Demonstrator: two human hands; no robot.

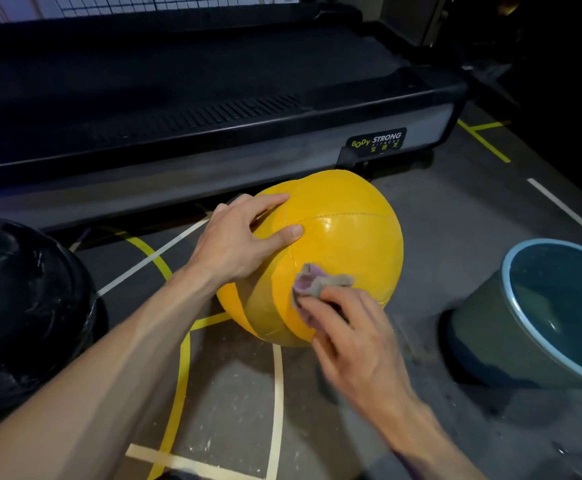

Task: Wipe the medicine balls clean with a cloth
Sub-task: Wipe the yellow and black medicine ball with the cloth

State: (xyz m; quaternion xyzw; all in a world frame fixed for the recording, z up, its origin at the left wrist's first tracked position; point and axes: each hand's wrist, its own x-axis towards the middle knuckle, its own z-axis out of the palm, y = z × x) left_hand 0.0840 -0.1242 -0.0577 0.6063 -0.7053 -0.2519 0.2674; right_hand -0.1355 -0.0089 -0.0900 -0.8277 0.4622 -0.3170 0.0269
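Head view gives me a yellow medicine ball (pixel 334 237) on the floor, hemmed by a treadmill (pixel 178 109) edge beyond my hands, a black ball (pixel 22 306) off my left forearm and a water bucket (pixel 552 317) right of my right hand; bare floor (pixel 234 393) lies nearer me. My left hand (pixel 237 244) rests spread on the ball's top, fingers straight. My right hand (pixel 355 341) pinches a grey cloth (pixel 317 284) against its near side.
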